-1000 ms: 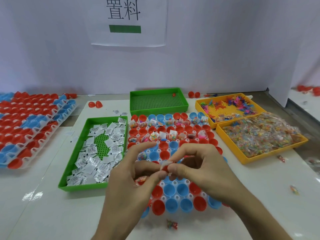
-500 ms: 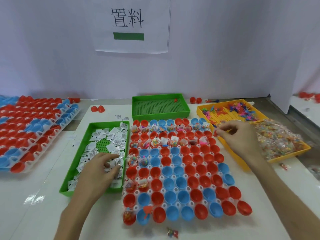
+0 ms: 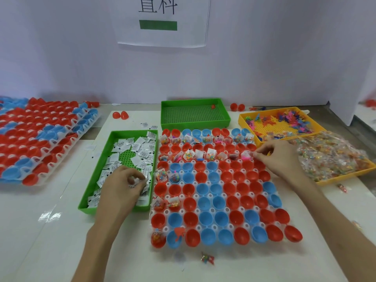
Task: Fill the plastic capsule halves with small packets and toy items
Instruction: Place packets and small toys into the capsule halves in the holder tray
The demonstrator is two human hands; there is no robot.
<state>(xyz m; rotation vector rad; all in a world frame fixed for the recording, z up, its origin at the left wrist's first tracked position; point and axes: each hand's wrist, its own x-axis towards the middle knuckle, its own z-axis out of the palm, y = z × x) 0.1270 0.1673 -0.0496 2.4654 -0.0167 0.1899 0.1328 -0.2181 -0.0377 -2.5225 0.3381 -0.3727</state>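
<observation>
A clear holder [image 3: 230,226] of red and blue capsule halves fills the table's middle; its far rows and a few left cups hold bead packets and toys. My left hand [image 3: 122,185] lies in the green tray [image 3: 97,171] of white packets, fingers curled round some of them. My right hand [image 3: 278,157] hovers over the holder's right edge, near the third row, pinching a small clear packet [image 3: 249,154]. Two yellow trays sit on the right: one with colourful toys [image 3: 274,127], one with bead packets [image 3: 333,159].
An almost bare green tray [image 3: 195,115] stands behind the holder. Stacked holders of capsule halves [image 3: 40,137] lie at the left. Loose red halves [image 3: 120,115] and a stray bead packet [image 3: 207,258] lie on the white table. A white partition rises behind.
My hands parted from the middle: the left went into the green packet tray and closed on packets, the right went toward the yellow trays and now holds a small packet over the holder.
</observation>
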